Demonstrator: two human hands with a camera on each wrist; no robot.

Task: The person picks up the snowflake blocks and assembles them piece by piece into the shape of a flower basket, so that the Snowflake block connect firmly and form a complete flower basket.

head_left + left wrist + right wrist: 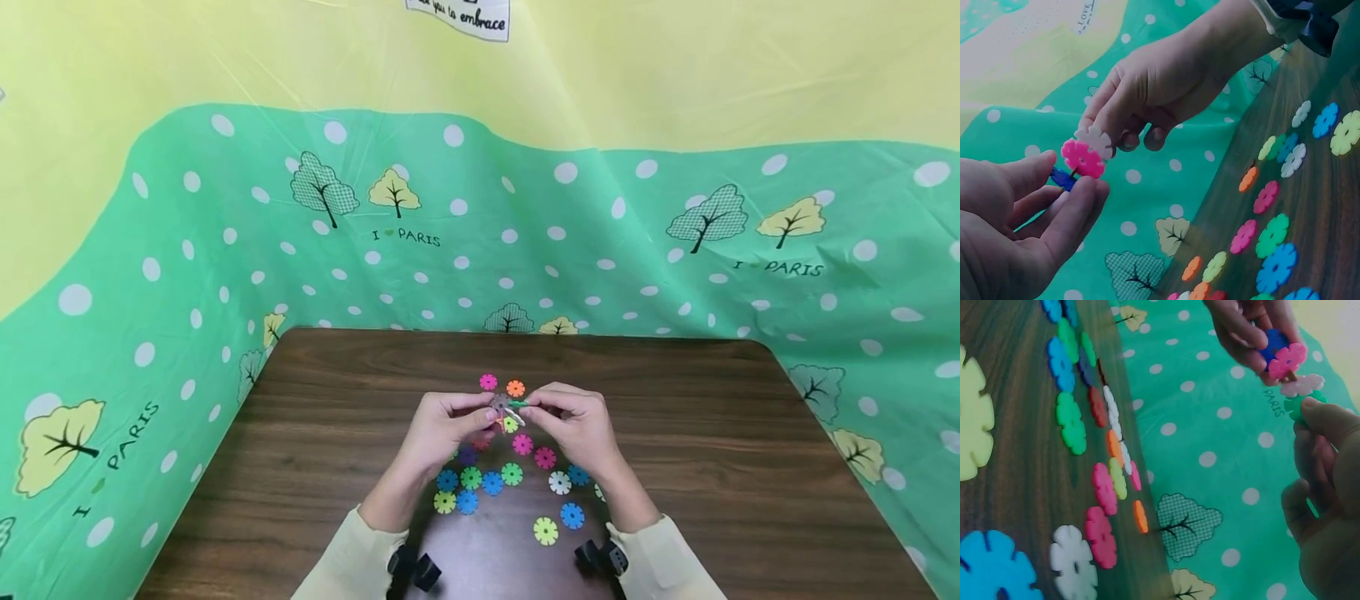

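Note:
Over the table, my left hand (444, 432) pinches a small joined cluster of notched plastic flower discs between thumb and fingers. In the left wrist view the cluster includes a blue disc (1062, 179), a pink disc (1083, 158) and a white disc (1096, 139). My right hand (581, 427) pinches a green disc (1297, 407) between thumb and finger, edge against the white disc (1304, 385). Whether the green disc is slotted into the white one, I cannot tell. A brownish piece partly shows beside the pink disc (1288, 361). Fingers hide part of the cluster.
Loose flower discs lie on the dark wooden table (300, 467) below and between the hands, among them a yellow disc (546, 531), a blue disc (572, 516) and a magenta disc (488, 382). A green patterned cloth (510, 233) hangs behind the table.

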